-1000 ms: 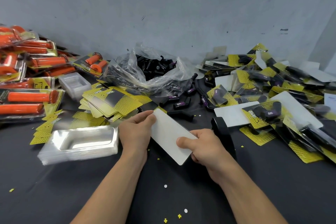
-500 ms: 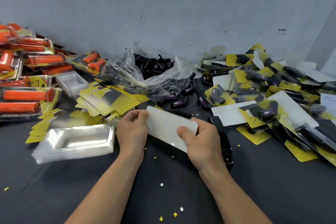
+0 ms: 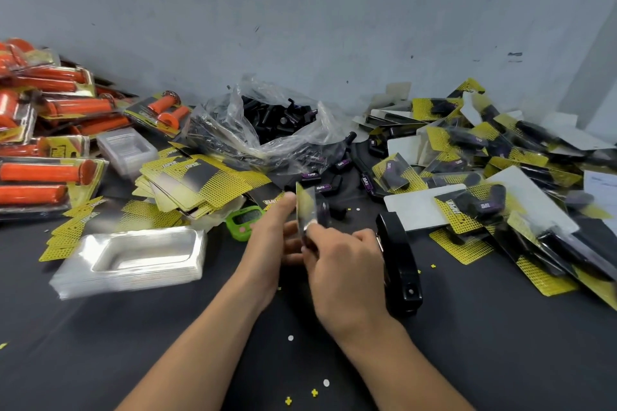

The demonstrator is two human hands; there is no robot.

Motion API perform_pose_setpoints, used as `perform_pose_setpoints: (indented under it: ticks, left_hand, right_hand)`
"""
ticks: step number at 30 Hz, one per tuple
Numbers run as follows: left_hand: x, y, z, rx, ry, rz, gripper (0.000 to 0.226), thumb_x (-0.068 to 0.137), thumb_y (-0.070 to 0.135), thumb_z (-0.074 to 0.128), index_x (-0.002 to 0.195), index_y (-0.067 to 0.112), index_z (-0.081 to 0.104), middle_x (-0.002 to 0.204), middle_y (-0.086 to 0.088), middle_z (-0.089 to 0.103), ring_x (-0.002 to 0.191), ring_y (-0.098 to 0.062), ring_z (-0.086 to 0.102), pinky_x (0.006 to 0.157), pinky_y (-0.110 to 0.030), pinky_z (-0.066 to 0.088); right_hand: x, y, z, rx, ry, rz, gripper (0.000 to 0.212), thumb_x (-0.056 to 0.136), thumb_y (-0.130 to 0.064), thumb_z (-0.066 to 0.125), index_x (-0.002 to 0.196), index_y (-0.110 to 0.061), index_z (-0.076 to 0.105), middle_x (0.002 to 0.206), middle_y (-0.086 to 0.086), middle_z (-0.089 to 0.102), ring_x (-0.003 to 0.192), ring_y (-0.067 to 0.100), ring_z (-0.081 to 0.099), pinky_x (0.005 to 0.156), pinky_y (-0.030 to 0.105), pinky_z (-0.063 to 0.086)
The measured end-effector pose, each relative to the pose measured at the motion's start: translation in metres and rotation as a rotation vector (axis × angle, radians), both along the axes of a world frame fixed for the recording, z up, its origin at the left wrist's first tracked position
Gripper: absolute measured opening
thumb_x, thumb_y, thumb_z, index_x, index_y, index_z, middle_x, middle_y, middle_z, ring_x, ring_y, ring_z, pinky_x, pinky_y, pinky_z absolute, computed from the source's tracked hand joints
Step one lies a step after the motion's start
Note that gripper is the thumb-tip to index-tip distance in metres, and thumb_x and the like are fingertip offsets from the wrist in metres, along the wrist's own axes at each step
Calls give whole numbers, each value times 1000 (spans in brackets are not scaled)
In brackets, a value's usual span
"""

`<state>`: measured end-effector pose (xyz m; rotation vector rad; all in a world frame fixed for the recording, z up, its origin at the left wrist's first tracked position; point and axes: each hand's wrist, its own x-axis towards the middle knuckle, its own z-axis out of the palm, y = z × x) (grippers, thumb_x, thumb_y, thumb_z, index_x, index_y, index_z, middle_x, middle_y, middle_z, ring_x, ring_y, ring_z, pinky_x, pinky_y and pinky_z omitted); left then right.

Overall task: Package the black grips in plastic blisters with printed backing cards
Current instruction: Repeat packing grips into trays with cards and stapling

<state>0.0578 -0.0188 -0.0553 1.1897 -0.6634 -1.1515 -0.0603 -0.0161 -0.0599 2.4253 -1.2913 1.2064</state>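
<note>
Head view: left grip [image 3: 273, 237] and right grip [image 3: 344, 257] pinch the pack [image 3: 309, 207] upright, edge-on, seemingly squaring its layers for fastening; stapler [image 3: 399, 264] lies just beside.

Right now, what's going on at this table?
A person holds one blister pack on edge between the left hand and right hand. A black stapler lies beside the right hand. Empty blisters are stacked left, finished packs piled right, loose grips in a bag behind.
</note>
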Motion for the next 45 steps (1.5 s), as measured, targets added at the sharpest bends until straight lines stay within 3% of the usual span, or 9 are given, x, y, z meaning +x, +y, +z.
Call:
perform_pose_setpoints:
  ticks: [2, 5, 8, 10, 12, 16, 24, 32, 45]
  left_hand:
    - [3, -1, -1, 23, -46, -7, 8, 90, 27, 70, 89, 29, 78, 78, -3, 67, 61, -15, 61, 51, -26, 46]
    - [8, -4, -6, -4, 34, 53, 39, 83, -11, 61, 72, 24, 76, 75, -9, 64, 70, -24, 60, 59, -31, 50]
    - [13, -5, -8, -16, 189, 90, 59, 84, -17, 57, 132, 15, 67, 101, -21, 73, 94, -37, 69, 76, -46, 60]
    - [16, -7, -9, -32, 264, 85, 70, 87, -16, 54, 151, 9, 42, 111, -23, 75, 94, -33, 74, 66, -42, 63]
    - [15, -5, -7, -61, 312, 51, 62, 88, -16, 50, 139, 19, 44, 105, -18, 76, 83, -26, 75, 57, -34, 60]
    - [16, 0, -3, -121, 321, -93, 55, 85, -19, 41, 132, 4, 59, 119, -24, 69, 102, -36, 69, 70, -42, 61]
    - [15, 2, -1, -130, 234, -135, 59, 79, -1, 62, 138, -1, 57, 132, -27, 66, 113, -39, 64, 101, -57, 50]
    - [23, -6, -11, -201, 199, -32, 41, 74, 7, 77, 114, 2, 69, 104, -18, 76, 90, -29, 76, 72, -39, 62]
    - [14, -6, -10, -139, 106, 1, 29, 91, 7, 70, 119, 6, 69, 107, -11, 79, 94, -22, 77, 71, -33, 63]
  right_hand:
    - [2, 1, -3, 90, 94, 50, 19, 80, -16, 81, 85, -28, 67, 71, -5, 67, 66, 20, 63, 74, 35, 46]
    - [-4, -2, -6, 347, 122, 143, 32, 83, -25, 73, 114, -33, 67, 102, -12, 63, 99, 15, 58, 94, 32, 41]
    - [-9, -4, -9, 547, -94, 196, 48, 76, -29, 73, 123, -34, 65, 124, -16, 47, 114, 7, 49, 102, 20, 42]
    - [-10, -5, -11, 572, -284, 145, 44, 82, -30, 72, 123, -35, 57, 121, -19, 44, 109, 3, 51, 90, 9, 40]
    - [-7, -5, -11, 726, -438, 133, 42, 89, -33, 71, 124, -38, 49, 115, -19, 55, 100, 1, 58, 82, 8, 43]
    - [-4, -11, -10, 1011, -788, 229, 18, 94, -10, 69, 105, -23, 62, 74, 2, 73, 54, 12, 66, 54, 32, 53]
    - [-6, -14, -10, 972, -893, 174, 27, 86, 12, 63, 78, -12, 71, 60, 2, 69, 49, 12, 57, 51, 29, 45]
    - [-5, -17, -13, 946, -889, 219, 24, 84, 2, 68, 90, -21, 74, 65, 0, 71, 56, 11, 56, 54, 30, 46]
    - [-6, -20, -15, 809, -731, 65, 21, 90, -3, 70, 78, -20, 68, 63, -1, 72, 51, 11, 66, 52, 30, 51]
